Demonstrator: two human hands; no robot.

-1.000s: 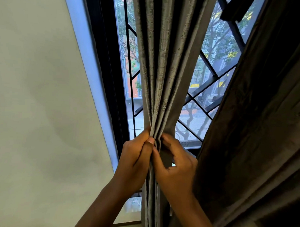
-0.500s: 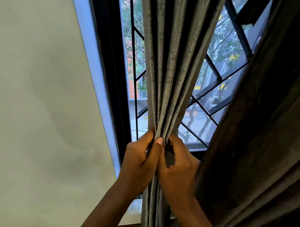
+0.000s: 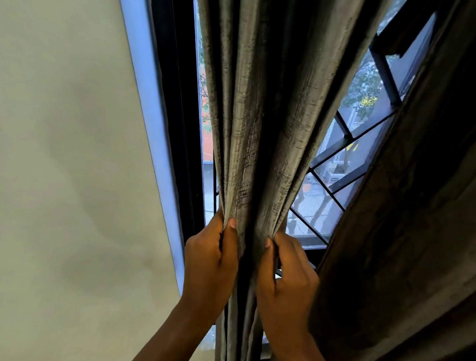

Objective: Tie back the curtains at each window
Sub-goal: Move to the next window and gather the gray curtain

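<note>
Window: two hands pinch one curtain.

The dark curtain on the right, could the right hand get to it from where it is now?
Probably yes. The right hand pinches the gathered grey curtain right beside the dark curtain, with nothing between them. It would have to let go of the grey folds first, leaving only the left hand holding them.

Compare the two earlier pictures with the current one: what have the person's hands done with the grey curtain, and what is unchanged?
The left hand and right hand, pressed close together a second ago, have drawn slightly apart, so the gathered grey curtain between them now bunches wider. The view has also come closer. Unchanged: both hands still pinch the folds, and the darker curtain still hangs at the right.
</note>
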